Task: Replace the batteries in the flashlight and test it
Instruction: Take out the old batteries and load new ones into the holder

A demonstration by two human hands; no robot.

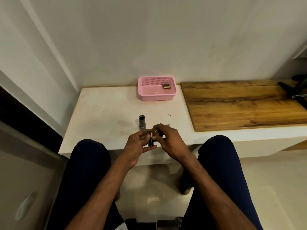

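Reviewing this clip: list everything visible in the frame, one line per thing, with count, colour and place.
pink basket: one, pink, back of the white table, against the wall.
loose batteries: about three, black and gold, inside the basket, right rear.
flashlight body: one, grey, upright on the table, just beyond the hands.
held batteries: at least two, black and gold, between both hands.
white table: one, white, centre.
wooden board: one, brown, right of the table.
dark object: black, far right on the board, unclear.
left hand: holding the batteries.
right hand: fingers on the batteries.

Perforated pink plastic basket (157, 94), grainy varnished wood board (240, 105), matt grey flashlight tube (142, 122), possibly metal
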